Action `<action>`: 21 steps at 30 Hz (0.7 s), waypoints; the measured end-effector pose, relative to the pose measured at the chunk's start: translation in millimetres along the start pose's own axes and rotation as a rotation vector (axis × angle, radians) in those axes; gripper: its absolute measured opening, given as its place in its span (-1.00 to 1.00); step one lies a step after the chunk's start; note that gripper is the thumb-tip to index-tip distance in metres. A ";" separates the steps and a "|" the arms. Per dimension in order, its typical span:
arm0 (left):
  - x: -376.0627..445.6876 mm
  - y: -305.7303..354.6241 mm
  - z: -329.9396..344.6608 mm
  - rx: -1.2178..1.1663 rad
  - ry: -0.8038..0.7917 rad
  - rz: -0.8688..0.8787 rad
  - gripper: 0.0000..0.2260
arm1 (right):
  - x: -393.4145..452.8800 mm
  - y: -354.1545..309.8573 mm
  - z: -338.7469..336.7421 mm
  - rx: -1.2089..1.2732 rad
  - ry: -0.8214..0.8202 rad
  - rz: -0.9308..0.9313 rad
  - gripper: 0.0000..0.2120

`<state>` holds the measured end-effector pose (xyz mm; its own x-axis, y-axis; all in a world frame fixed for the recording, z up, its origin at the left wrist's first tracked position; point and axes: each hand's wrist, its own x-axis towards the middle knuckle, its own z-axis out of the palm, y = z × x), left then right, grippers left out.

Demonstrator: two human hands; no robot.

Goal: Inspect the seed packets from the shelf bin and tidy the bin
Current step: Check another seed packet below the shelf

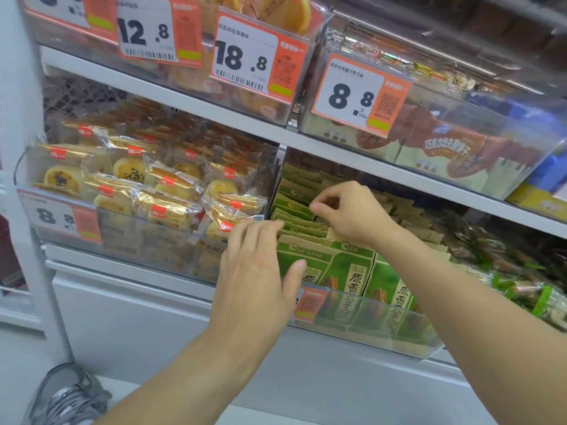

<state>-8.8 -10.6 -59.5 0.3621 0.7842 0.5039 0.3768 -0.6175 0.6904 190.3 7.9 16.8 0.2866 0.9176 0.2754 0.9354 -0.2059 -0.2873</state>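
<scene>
Clear plastic bin (399, 335) sits nearest me, its green seed packets (310, 266) filed upright front to back, flat faces toward me, so I judge any draw goes up and toward me. Left hand (254, 271) rests loose-fingered on the front packets, thumb on one face; right hand (349, 210), deeper in the row, pinches a packet's top edge. Packets read 洽洽 原香; tags above read 8.8, 18.8, 12.8.
</scene>
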 end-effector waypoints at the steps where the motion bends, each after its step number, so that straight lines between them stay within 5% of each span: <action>1: 0.0 0.0 0.0 -0.002 0.001 0.000 -0.52 | 1.2 1.0 1.0 -0.001 -0.010 0.007 -0.80; 9: 0.1 1.5 0.5 -0.001 0.000 -0.012 -0.52 | 14.4 2.0 3.0 0.028 -0.070 0.086 -0.81; 14: 0.0 1.6 0.2 -0.005 0.003 -0.011 -0.51 | 18.1 6.0 7.3 0.220 0.114 0.171 -0.84; 18: 1.2 1.9 1.5 0.001 -0.002 -0.012 -0.51 | 28.7 4.9 6.0 0.118 -0.018 0.214 -0.73; 21: 0.9 1.7 -0.2 0.000 0.001 -0.008 -0.52 | 33.2 1.4 9.0 0.096 -0.004 0.248 -0.84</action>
<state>-7.9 -11.0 -57.8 0.3579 0.7892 0.4990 0.3795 -0.6112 0.6945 199.2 41.1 17.3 0.5038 0.8444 0.1823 0.8127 -0.3917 -0.4314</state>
